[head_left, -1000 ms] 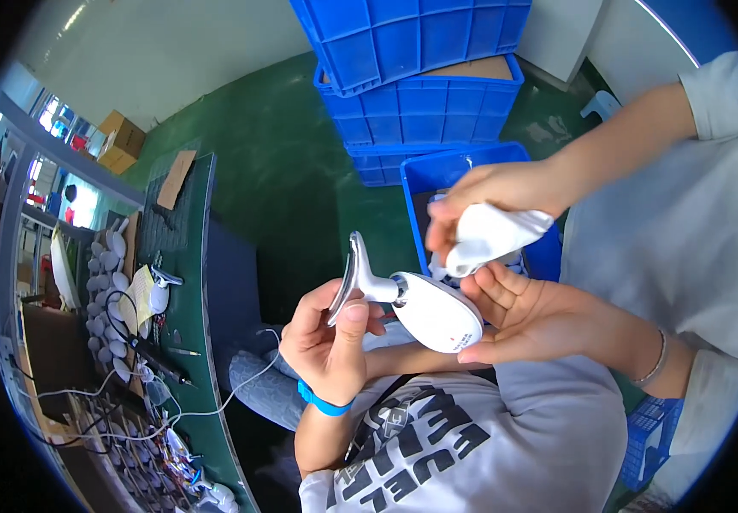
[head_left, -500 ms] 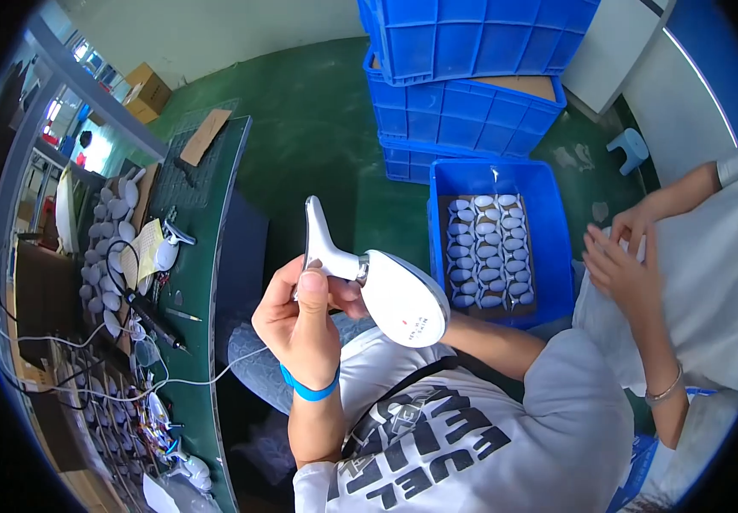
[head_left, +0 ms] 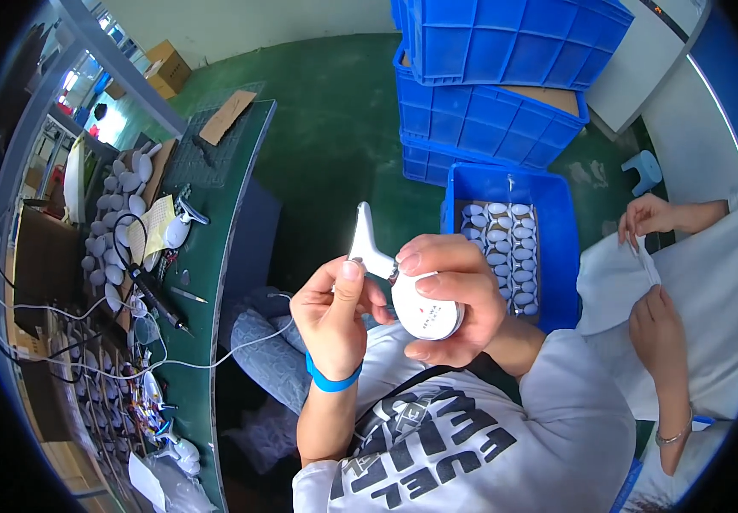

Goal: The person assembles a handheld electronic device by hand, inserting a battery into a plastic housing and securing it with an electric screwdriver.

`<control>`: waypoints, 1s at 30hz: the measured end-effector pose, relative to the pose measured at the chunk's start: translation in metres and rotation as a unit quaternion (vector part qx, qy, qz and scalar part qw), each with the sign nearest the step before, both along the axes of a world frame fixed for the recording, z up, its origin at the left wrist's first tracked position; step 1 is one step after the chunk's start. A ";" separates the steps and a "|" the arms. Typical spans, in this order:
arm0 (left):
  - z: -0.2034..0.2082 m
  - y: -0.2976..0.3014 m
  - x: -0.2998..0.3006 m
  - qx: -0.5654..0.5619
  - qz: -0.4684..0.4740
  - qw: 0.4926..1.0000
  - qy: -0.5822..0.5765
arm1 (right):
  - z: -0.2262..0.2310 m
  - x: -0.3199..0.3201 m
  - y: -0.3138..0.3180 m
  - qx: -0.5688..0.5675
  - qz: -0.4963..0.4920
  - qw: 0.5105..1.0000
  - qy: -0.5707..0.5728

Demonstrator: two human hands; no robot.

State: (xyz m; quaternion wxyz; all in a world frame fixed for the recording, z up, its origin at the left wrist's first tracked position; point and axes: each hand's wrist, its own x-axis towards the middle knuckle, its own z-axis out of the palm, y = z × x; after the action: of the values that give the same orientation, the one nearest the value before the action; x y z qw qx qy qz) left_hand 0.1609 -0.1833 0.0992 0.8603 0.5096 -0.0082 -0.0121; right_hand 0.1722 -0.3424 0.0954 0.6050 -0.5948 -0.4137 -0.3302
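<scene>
Your right hand [head_left: 472, 286] covers much of the device's [head_left: 425, 309] rounded body, and your left hand [head_left: 335, 312] hides part of its neck end. That right hand also blocks the lower left of the bin [head_left: 559, 248]. The upper edge cuts off the top crate [head_left: 506, 43]; the right rim crops the co-worker [head_left: 702, 308]. You can't make out the tiny parts [head_left: 153, 412] jumbled on your bench [head_left: 230, 214].

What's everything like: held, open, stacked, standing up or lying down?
White device: held
Left hand: gripping its curved head
Right hand: gripping its rounded body
Low blue crate: open, white pieces inside
Blue crates behind: stacked
Blue stool: upright
Cardboard strip: lying flat
Black tool: lying down
</scene>
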 end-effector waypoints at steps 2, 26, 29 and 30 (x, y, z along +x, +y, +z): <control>0.006 0.004 -0.001 0.026 0.021 0.999 -0.009 | 0.002 -0.001 0.004 0.010 -0.005 1.000 0.004; 0.029 0.008 -0.026 0.216 0.151 0.947 -0.181 | 0.124 0.077 -0.048 -0.511 0.137 0.848 -0.007; 0.032 0.006 -0.027 0.188 0.130 0.961 -0.158 | 0.167 0.075 -0.026 -0.660 0.148 0.734 -0.067; 0.033 0.008 -0.027 0.189 0.135 0.960 -0.156 | 0.159 0.078 -0.026 -0.614 0.152 0.771 -0.080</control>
State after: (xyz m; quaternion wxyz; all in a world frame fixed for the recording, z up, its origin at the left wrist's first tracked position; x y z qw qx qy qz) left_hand 0.1337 -0.1757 0.1326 0.7299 0.6549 -0.0711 0.1825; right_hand 0.2506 -0.3683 0.2544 0.1183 -0.7402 -0.6605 0.0439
